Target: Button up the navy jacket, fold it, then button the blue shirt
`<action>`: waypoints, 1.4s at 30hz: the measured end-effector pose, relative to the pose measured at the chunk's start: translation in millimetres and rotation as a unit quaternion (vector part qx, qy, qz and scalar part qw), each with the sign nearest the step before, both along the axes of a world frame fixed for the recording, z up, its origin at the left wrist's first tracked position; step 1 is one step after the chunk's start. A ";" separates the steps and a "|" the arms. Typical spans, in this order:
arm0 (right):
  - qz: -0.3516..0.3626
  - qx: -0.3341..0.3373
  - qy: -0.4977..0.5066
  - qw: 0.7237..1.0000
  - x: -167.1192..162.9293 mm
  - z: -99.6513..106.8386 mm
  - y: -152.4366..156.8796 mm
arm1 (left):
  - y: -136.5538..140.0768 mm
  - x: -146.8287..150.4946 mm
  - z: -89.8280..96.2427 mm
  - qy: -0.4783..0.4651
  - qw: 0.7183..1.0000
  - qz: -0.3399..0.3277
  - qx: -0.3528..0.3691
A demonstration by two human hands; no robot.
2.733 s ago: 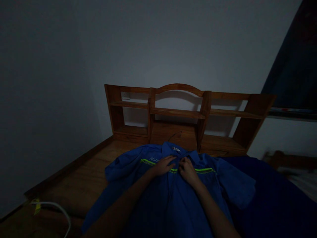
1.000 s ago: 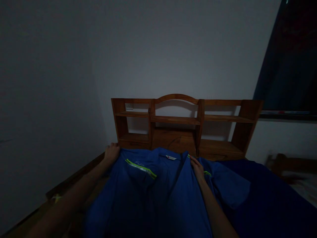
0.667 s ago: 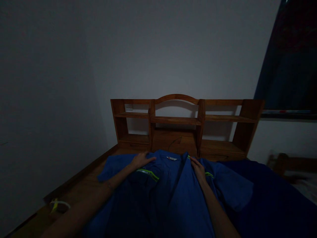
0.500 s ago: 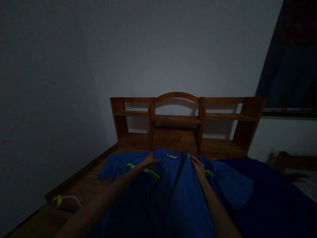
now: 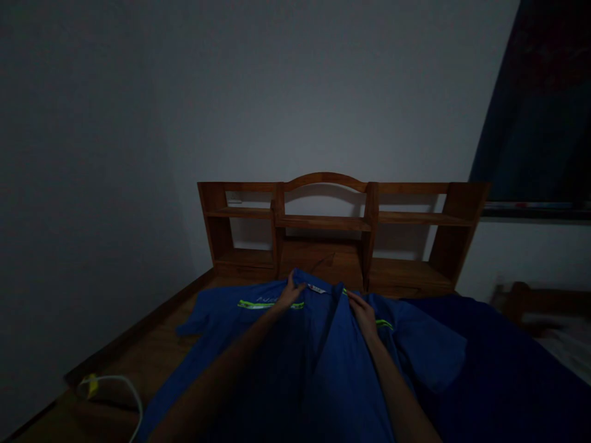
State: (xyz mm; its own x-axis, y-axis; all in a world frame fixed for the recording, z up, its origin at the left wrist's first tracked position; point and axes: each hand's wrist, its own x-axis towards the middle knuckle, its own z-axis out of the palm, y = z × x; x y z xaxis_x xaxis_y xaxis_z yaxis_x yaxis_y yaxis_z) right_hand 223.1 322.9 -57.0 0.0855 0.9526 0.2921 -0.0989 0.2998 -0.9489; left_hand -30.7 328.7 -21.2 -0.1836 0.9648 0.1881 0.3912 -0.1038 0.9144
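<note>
A blue short-sleeved shirt (image 5: 341,369) lies spread out with its front open and its collar toward the shelf. It has yellow-green stripes across the chest and a white label (image 5: 316,288) inside the neck. My left hand (image 5: 290,294) is closed on the left side of the collar, thumb toward the label. My right hand (image 5: 363,312) grips the right collar edge, fingers folded over the cloth. Both sleeves lie out to the sides. The lower part of the shirt runs out of view under my forearms.
Behind the shirt stands a wooden shelf unit (image 5: 323,223) against a pale wall (image 5: 295,92). Dark blue cloth (image 5: 508,381) lies at the right. A white cable (image 5: 120,378) with a yellow tag curves at the lower left. A dark curtain (image 5: 545,123) hangs at upper right.
My left hand has moved from the chest stripe up to the collar and taken hold of it. The left chest panel now lies flatter, showing lettering. My right hand stays on the collar.
</note>
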 end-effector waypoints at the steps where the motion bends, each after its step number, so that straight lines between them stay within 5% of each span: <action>1: 0.003 0.001 -0.005 1.000 -1.3 0.9 -0.7 | -6.9 2.2 -5.6 0.032 0.999 -0.001 0.042; 5: 0.024 0.011 -0.027 0.999 -8.5 4.8 -4.9 | -26.7 -3.6 -26.6 0.153 0.975 -0.001 0.158; 17: 0.033 0.183 -0.190 0.964 -44.5 28.1 -31.4 | -19.2 -16.2 -43.1 0.204 0.973 -0.044 0.100; 22: 0.034 0.187 -0.222 0.956 -78.4 40.8 -28.8 | -22.7 -16.7 -40.7 0.187 0.976 -0.048 0.101; 27: 0.046 0.181 -0.248 0.950 -101.9 19.9 -26.2 | -32.9 -15.3 -30.2 0.156 0.978 -0.057 0.128; 37: 0.040 0.204 -0.248 0.946 -94.6 25.5 -27.2 | -29.9 -8.3 -26.7 -0.003 0.995 -0.072 0.075; 42: 0.036 0.226 -0.274 0.934 -93.5 26.7 -30.5 | -28.6 -6.0 -29.0 -0.005 0.995 -0.057 0.081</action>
State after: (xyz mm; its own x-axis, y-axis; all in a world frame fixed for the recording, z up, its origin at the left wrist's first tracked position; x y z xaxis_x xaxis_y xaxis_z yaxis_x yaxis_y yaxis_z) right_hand 129.6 292.3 -30.3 -0.2540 0.7186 0.6474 0.3289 0.6937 -0.6408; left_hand -36.7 300.1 -50.2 -0.0780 0.9367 0.3413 0.3594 -0.2929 0.8860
